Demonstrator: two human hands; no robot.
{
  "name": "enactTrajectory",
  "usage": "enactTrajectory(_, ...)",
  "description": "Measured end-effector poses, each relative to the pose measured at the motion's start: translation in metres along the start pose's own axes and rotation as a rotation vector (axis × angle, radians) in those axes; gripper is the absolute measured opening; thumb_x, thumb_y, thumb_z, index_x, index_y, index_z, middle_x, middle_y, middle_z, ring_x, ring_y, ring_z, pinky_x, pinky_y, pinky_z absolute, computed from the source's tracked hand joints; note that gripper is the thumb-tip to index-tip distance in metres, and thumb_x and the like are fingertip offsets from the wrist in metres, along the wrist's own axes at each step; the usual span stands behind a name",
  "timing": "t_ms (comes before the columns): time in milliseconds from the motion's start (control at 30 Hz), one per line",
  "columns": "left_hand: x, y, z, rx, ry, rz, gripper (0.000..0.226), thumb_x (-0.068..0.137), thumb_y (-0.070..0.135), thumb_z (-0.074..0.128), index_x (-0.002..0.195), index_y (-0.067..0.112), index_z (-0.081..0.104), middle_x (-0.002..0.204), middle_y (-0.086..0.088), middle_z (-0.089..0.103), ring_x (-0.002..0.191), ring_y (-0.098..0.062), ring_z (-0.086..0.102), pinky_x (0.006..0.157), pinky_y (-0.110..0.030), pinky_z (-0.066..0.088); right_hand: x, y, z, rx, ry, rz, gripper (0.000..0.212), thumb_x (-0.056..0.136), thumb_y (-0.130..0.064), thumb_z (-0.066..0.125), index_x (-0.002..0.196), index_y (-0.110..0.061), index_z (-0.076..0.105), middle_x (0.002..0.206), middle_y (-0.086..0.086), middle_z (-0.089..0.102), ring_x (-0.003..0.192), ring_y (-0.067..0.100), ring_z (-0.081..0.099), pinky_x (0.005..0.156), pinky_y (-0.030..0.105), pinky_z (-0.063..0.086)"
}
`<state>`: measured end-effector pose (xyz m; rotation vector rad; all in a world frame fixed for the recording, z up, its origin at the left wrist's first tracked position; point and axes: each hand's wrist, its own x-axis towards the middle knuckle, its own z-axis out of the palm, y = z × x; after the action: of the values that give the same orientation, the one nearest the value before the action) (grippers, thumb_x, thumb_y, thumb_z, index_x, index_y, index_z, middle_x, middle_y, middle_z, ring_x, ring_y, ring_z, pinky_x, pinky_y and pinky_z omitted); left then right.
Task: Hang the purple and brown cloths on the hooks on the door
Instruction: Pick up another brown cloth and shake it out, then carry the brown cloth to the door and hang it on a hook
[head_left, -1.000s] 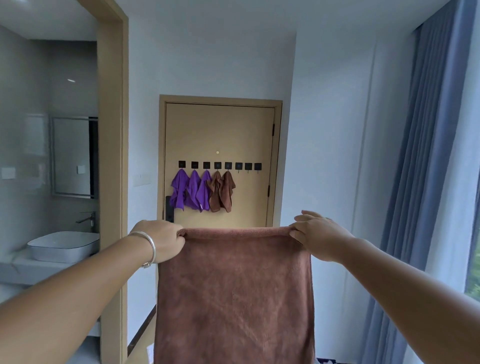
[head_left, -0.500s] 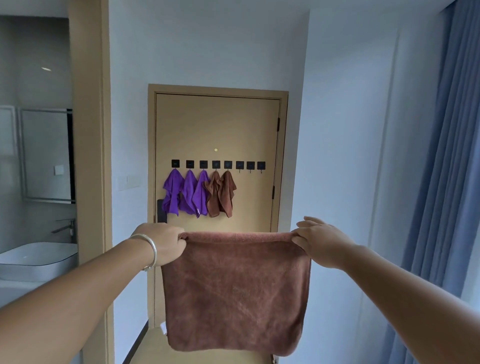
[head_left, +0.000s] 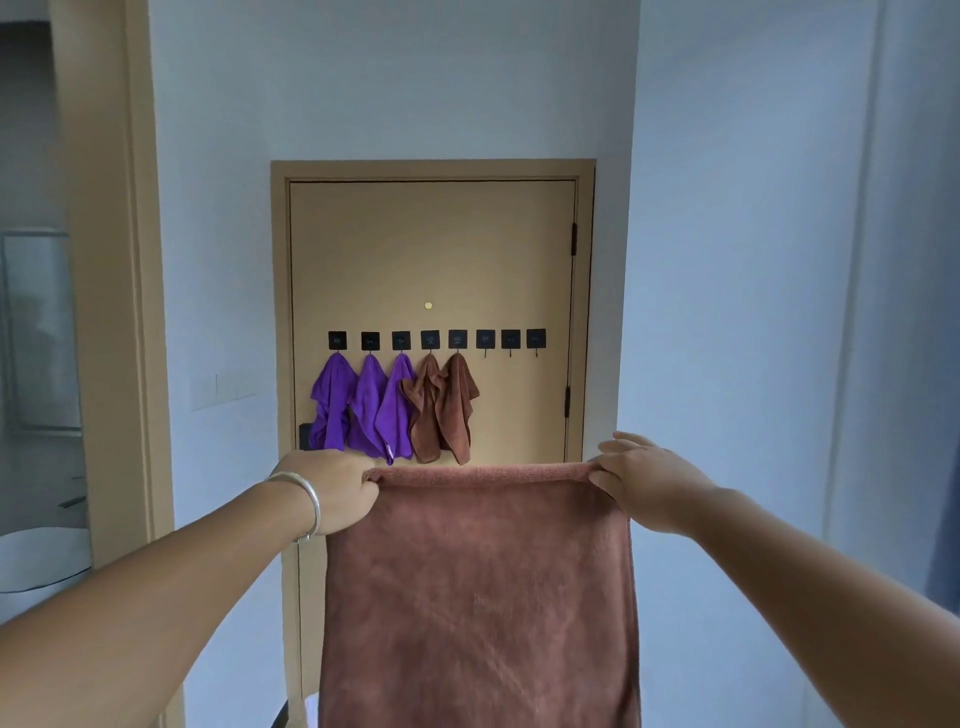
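Both the left hand (head_left: 332, 488) and right hand (head_left: 641, 480) pinch the top corners of a plush, rectangular brown cloth (head_left: 478, 597) stretched flat before the smooth tan door (head_left: 431, 249) with square black hooks (head_left: 485, 339)

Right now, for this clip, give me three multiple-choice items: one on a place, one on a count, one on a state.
1. Where do the free hooks sit in the row on the door?
A. right end
B. left end
C. middle

2. How many purple cloths hang there?
A. one
B. three
C. five

3. How is the big brown cloth held?
A. bunched in one hand
B. draped over a forearm
C. spread by its top corners between both hands

Answers:
1. A: the three bare hooks are the rightmost.
2. B: three purple cloths hang on the leftmost hooks, beside two small brown cloths.
3. C: the left hand and right hand each grip a top corner, and it hangs flat.
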<state>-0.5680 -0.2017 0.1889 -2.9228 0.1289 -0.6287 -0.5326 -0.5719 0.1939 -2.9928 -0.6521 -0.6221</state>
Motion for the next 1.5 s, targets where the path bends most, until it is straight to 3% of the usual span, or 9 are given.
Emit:
enactTrajectory(200, 0.08, 0.005, 0.032, -0.008, -0.016, -0.023, 0.031, 0.094, 0.036, 0.03, 0.096, 0.03, 0.06, 0.085, 0.007, 0.064, 0.078, -0.013, 0.06, 0.067, -0.028, 0.047, 0.076, 0.045, 0.028, 0.019, -0.025, -0.022, 0.039, 0.103, -0.036, 0.026, 0.104, -0.023, 0.063, 0.099, -0.01, 0.049, 0.122, 0.012, 0.041, 0.11, 0.036, 0.033)
enactTrajectory(367, 0.141, -0.008, 0.073, -0.018, -0.03, -0.009, 0.033, 0.095, 0.037, 0.029, 0.102, 0.032, 0.061, 0.087, 0.008, 0.065, 0.079, -0.012, 0.061, 0.074, -0.031, 0.052, 0.133, 0.065, 0.068, 0.058, -0.064, -0.002, 0.036, 0.103, -0.038, 0.029, 0.109, -0.026, 0.062, 0.118, -0.003, 0.053, 0.139, 0.016, 0.029, 0.114, 0.038, 0.028)
enactTrajectory(500, 0.196, -0.025, 0.108, -0.031, -0.043, 0.012, 0.03, 0.095, 0.036, 0.029, 0.088, 0.029, 0.057, 0.081, 0.008, 0.062, 0.074, -0.012, 0.059, 0.067, -0.029, 0.048, 0.187, 0.073, 0.098, 0.067, -0.066, 0.038, 0.036, 0.103, -0.04, 0.03, 0.109, -0.026, 0.062, 0.125, -0.003, 0.053, 0.142, 0.015, 0.024, 0.114, 0.04, 0.029)
enactTrajectory(667, 0.274, -0.059, 0.145, -0.077, -0.011, 0.04, 0.024, 0.094, 0.034, 0.032, 0.075, 0.031, 0.045, 0.073, 0.009, 0.056, 0.068, -0.012, 0.054, 0.056, -0.028, 0.035, 0.264, 0.078, 0.125, 0.013, -0.073, 0.08, 0.036, 0.103, -0.04, 0.029, 0.109, -0.027, 0.061, 0.116, -0.007, 0.053, 0.136, 0.014, 0.03, 0.109, 0.037, 0.033)
enactTrajectory(800, 0.336, -0.089, 0.171, -0.13, 0.008, 0.072, 0.023, 0.094, 0.034, 0.033, 0.08, 0.031, 0.05, 0.076, 0.009, 0.059, 0.07, -0.012, 0.056, 0.062, -0.029, 0.045, 0.327, 0.078, 0.141, -0.002, -0.06, 0.096, 0.031, 0.103, -0.037, 0.03, 0.105, -0.028, 0.059, 0.104, -0.012, 0.048, 0.132, 0.014, 0.035, 0.105, 0.031, 0.035)
enactTrajectory(933, 0.386, -0.11, 0.193, -0.168, 0.014, 0.104, 0.022, 0.094, 0.033, 0.033, 0.084, 0.032, 0.052, 0.074, 0.01, 0.057, 0.07, -0.01, 0.056, 0.067, -0.03, 0.048, 0.375, 0.079, 0.159, 0.0, -0.032, 0.12, 0.024, 0.103, -0.037, 0.032, 0.09, -0.032, 0.052, 0.092, -0.014, 0.045, 0.108, 0.009, 0.043, 0.09, 0.025, 0.038)
enactTrajectory(1033, 0.415, -0.12, 0.209, -0.195, 0.032, 0.124, 0.022, 0.094, 0.031, 0.033, 0.09, 0.033, 0.054, 0.076, 0.012, 0.057, 0.071, -0.01, 0.055, 0.069, -0.03, 0.048, 0.402, 0.083, 0.174, -0.006, -0.033, 0.126, 0.025, 0.103, -0.035, 0.033, 0.095, -0.031, 0.056, 0.093, -0.012, 0.047, 0.098, 0.006, 0.04, 0.087, 0.023, 0.037)
enactTrajectory(1300, 0.487, -0.125, 0.248, -0.265, 0.018, 0.15, 0.029, 0.093, 0.023, 0.035, 0.106, 0.038, 0.056, 0.094, 0.012, 0.063, 0.083, -0.014, 0.058, 0.071, -0.029, 0.045, 0.469, 0.113, 0.211, 0.003, -0.031, 0.148, 0.031, 0.103, -0.035, 0.033, 0.108, -0.024, 0.061, 0.099, -0.012, 0.048, 0.104, 0.006, 0.038, 0.091, 0.027, 0.038)
enactTrajectory(1500, 0.55, -0.109, 0.274, -0.363, 0.086, 0.253, 0.059, 0.087, -0.002, 0.035, 0.122, 0.044, 0.044, 0.104, 0.024, 0.052, 0.076, -0.006, 0.053, 0.059, -0.016, 0.035, 0.538, 0.149, 0.238, 0.154, 0.128, 0.192, 0.028, 0.101, -0.025, 0.041, 0.112, -0.019, 0.065, 0.107, -0.005, 0.058, 0.102, 0.016, 0.052, 0.083, 0.026, 0.042)
